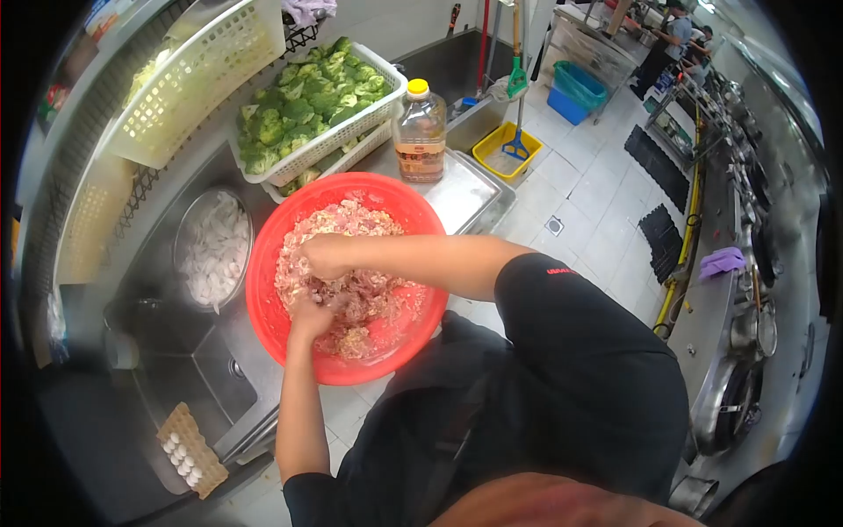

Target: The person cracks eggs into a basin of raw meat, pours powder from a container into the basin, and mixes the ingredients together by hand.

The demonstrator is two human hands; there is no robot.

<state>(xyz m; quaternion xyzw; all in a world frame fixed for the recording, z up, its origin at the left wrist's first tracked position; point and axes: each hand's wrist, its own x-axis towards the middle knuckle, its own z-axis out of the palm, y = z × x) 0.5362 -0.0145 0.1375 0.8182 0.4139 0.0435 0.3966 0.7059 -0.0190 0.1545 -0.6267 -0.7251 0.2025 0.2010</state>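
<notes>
A large red basin [430,299] holds a pale pink minced meat mixture [351,220] with light bits through it and a darker patch in the middle. Both of my hands are down in this mixture. My right hand [327,256] comes in from the right, its fingers curled into the meat near the basin's left side. Just below it, my left hand [312,316] reaches up from the lower left, fingers pressed into the darker meat. The fingertips of both hands are buried. Some mixture clings to the basin's wall.
Left of the basin is a metal bowl of whitish slices [215,250]. Behind stand a white basket of broccoli [307,110] and a yellow-capped bottle [420,132]. An egg tray [193,452] lies at lower left. A yellow mop bucket [507,151] stands on the floor; people [672,44] work far off.
</notes>
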